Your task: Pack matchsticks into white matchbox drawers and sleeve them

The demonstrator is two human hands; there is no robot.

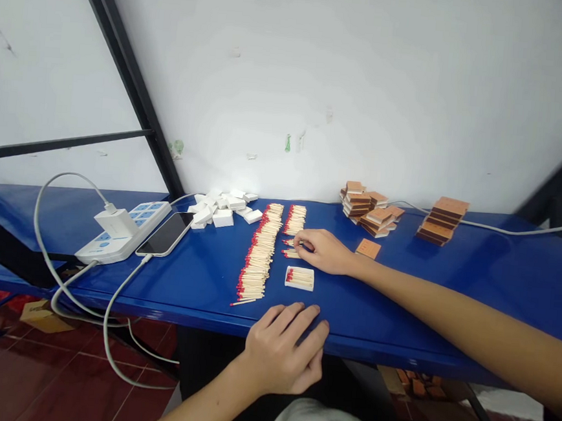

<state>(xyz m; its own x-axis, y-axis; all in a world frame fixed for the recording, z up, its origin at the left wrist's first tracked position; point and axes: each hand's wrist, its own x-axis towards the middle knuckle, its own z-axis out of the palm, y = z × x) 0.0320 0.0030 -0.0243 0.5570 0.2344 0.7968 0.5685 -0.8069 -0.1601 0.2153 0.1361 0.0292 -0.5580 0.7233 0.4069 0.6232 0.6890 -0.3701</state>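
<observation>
My right hand (324, 250) is closed in a pinch over a short row of red-tipped matches (294, 220), its fingertips on a few matches that they partly hide. Just in front of it sits a small white matchbox tray (308, 288) with several matches inside, heads to the left. To the left runs a long row of matches (259, 254), stretching from the back toward the table's front edge. My left hand (286, 348) rests at that edge, fingers loosely bent and apart, with nothing seen in it.
White matchbox trays (223, 217) lie heaped at the back. Orange-brown matchboxes (369, 211) are piled at back right, with a stack (443, 220) farther right and a single matchbox (368, 248) nearer. A phone (166, 234), power strip (123, 237) and looping white cables occupy the left.
</observation>
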